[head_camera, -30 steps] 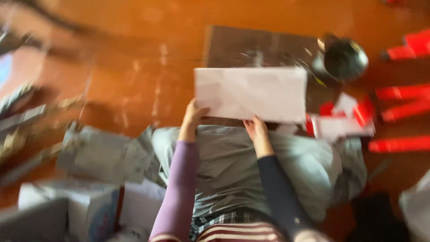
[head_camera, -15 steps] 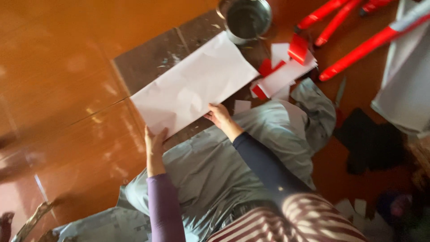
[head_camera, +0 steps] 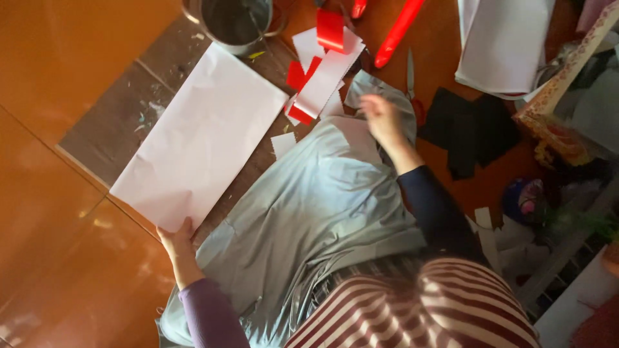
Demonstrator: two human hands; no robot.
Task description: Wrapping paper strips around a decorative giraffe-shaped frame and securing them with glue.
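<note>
Floor: polished orange-brown boards [head_camera: 58, 71], with a darker grey-brown mat [head_camera: 109, 122] laid on them, scattered with paper offcuts.
Left hand: left hand [head_camera: 175, 240], at the lower left, fingers only partly curled, pinching the near corner of the white sheet; purple sleeve behind it.
White sheet: large white paper sheet [head_camera: 203, 135], lying flat on the mat; long axis runs diagonally from the held corner at lower left up to the far right, toward the metal pot [head_camera: 237, 22] just beyond its far end.
Lap cloth: grey cloth [head_camera: 309, 219], spread over the person's lap, just right of the sheet.
Offcuts: red and white paper strips [head_camera: 322, 71], piled between the sheet's far corner and the right hand.
Right hand: right hand [head_camera: 380, 119], blurred, fingers loosely spread, over the far edge of the cloth; whether it grips anything cannot be told.
Right side: scissors [head_camera: 412, 84] near that hand, black paper pieces [head_camera: 467, 132] beyond.
</note>
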